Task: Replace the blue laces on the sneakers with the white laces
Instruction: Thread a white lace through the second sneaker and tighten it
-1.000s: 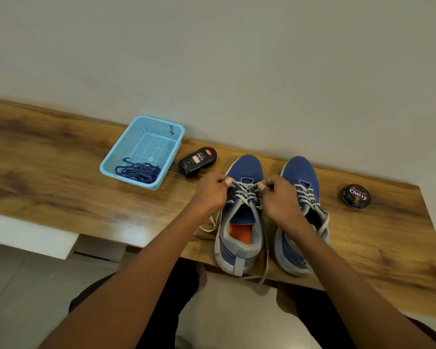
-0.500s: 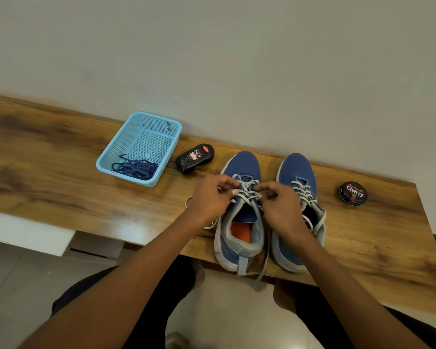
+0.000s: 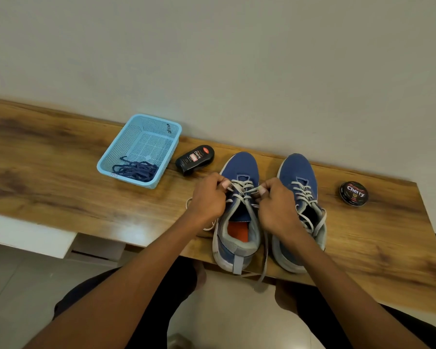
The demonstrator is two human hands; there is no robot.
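Against a plain pale wall, a long wood-grain tabletop [image 3: 61,177] runs across the view, its near edge hanging over a light tiled floor [image 3: 8,285]; a white ledge [image 3: 23,235] sits under its left part. Two blue sneakers stand side by side on the wood, toes toward the wall. The left sneaker [image 3: 239,212] shows an orange insole and is threaded with a white lace [image 3: 242,190] across its eyelets. The right sneaker [image 3: 300,197] is already laced in white too.

The left hand [image 3: 208,202] is curled at the left side of the left sneaker's lacing, its fingers [image 3: 224,183] pinched closed on a strand of the white lace. The right hand [image 3: 277,207] mirrors it on the other side, fingers [image 3: 262,190] pressed tight on the strand there (thumb and forefinger meet, with no gap showing). A loose end of lace trails off the tabletop's near edge beside the heel, and another loops on the wood by the left wrist.

Well to the left, a light blue mesh basket [image 3: 121,157] holds the blue laces [image 3: 136,170] bunched in its near corner. Between basket and sneakers lies a black polish bottle [image 3: 194,159] on its side. A round black polish tin [image 3: 353,193] rests right of the right sneaker, apart from it.
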